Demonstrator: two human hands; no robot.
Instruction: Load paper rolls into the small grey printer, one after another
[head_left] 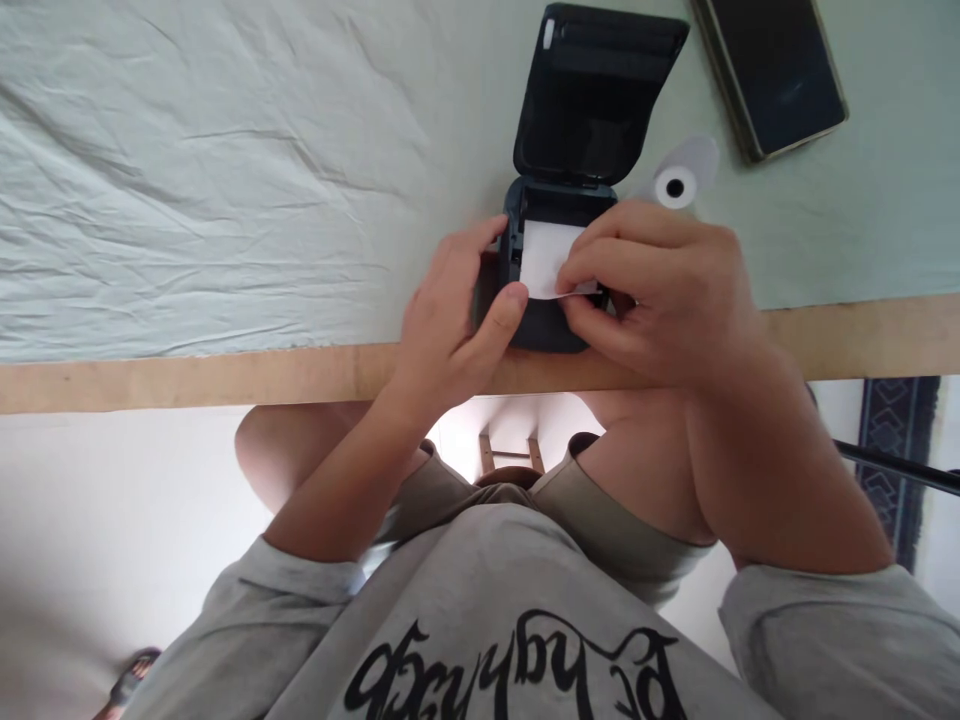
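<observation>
A small dark portable receipt printer (550,332) sits at the table's front edge, its black lid (596,95) swung up and back. White paper (546,258) lies in the open compartment. My left hand (454,315) grips the printer's left side, thumb at the front corner and fingers along the side. Over the right part of the compartment, my right hand (664,285) pinches the front edge of the paper between thumb and fingers. That hand hides the printer's right side. Just beyond it stands a white paper roll (673,186) with a dark core hole.
A dark smartphone (784,75) lies at the far right on the wrinkled pale green cloth (225,180). The table's wooden front edge (187,378) runs across the view, close to my lap. A thin black bar (900,466) shows at the lower right.
</observation>
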